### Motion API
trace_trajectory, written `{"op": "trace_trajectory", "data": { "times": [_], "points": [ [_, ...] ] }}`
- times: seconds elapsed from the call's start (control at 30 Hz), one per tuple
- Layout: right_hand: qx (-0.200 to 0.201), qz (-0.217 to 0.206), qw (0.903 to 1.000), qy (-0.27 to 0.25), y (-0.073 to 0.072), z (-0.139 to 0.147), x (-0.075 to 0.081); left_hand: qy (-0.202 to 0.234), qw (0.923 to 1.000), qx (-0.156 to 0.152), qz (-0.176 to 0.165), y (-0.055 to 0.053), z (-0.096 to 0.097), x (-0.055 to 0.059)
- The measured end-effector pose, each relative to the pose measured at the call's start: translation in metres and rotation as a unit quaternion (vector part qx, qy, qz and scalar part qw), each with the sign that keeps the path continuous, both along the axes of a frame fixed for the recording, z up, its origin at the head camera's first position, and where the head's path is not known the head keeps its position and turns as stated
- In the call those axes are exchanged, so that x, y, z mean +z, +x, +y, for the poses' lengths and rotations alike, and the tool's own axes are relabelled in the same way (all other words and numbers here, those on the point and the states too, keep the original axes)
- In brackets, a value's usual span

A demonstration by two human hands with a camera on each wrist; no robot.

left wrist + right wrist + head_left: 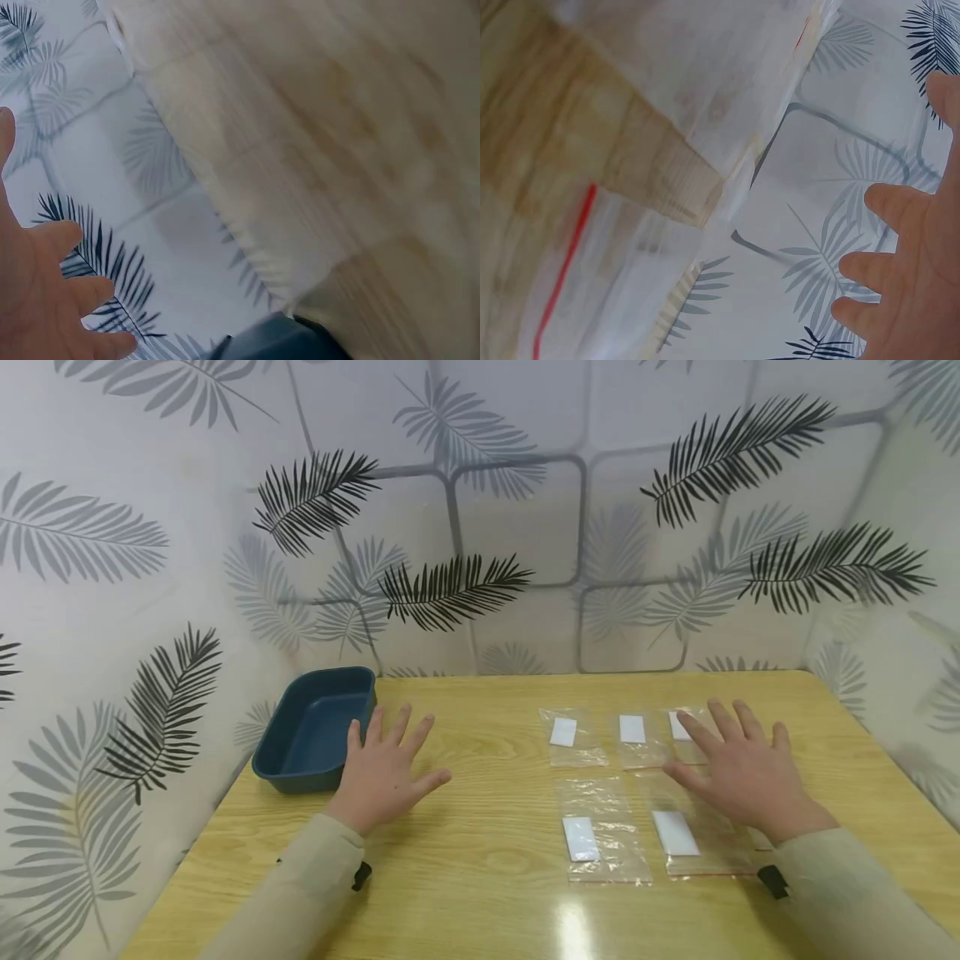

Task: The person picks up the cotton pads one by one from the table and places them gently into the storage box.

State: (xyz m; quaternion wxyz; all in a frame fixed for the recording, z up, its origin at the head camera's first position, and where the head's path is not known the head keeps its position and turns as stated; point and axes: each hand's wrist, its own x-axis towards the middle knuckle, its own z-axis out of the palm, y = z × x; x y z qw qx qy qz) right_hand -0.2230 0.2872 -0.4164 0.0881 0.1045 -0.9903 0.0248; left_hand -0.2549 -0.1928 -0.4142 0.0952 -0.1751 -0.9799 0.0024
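Observation:
My left hand point(382, 777) hovers palm down with fingers spread, overlapping the right side of a dark blue plastic tray point(315, 735) in the head view. My right hand point(750, 768) is likewise spread, above the rightmost of several clear zip bags. Neither holds anything. Each bag carries a white rectangle: a back-row bag point(573, 747), another back-row bag point(637, 747), a front-left bag point(618, 839) and a larger front bag point(720, 852). The right hand and sleeve partly hide the bags at the right. In the right wrist view, a bag's red seal line point(566, 262) shows.
The wooden table point(480, 777) ends at a wall covering point(517, 535) printed with feather-like leaves, which also runs along both sides. The tray stands at the table's back left. A light reflection lies on the table's front part.

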Motion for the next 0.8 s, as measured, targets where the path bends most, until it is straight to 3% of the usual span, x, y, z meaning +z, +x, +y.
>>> {"op": "trace_trajectory", "data": {
  "times": [0.37, 0.63, 0.8],
  "points": [
    [-0.007, -0.008, 0.9999, -0.002, 0.001, 0.006, -0.002, 0.026, 0.9977, 0.054, -0.033, -0.001, -0.052, -0.008],
    [-0.006, -0.010, 0.9999, -0.005, 0.002, 0.009, -0.002, 0.039, 0.9917, 0.083, -0.090, 0.003, -0.073, -0.007],
    [-0.007, -0.014, 0.9999, -0.004, 0.003, 0.011, -0.003, 0.043, 0.9895, 0.091, -0.104, 0.003, -0.082, -0.008]
  ]
}}
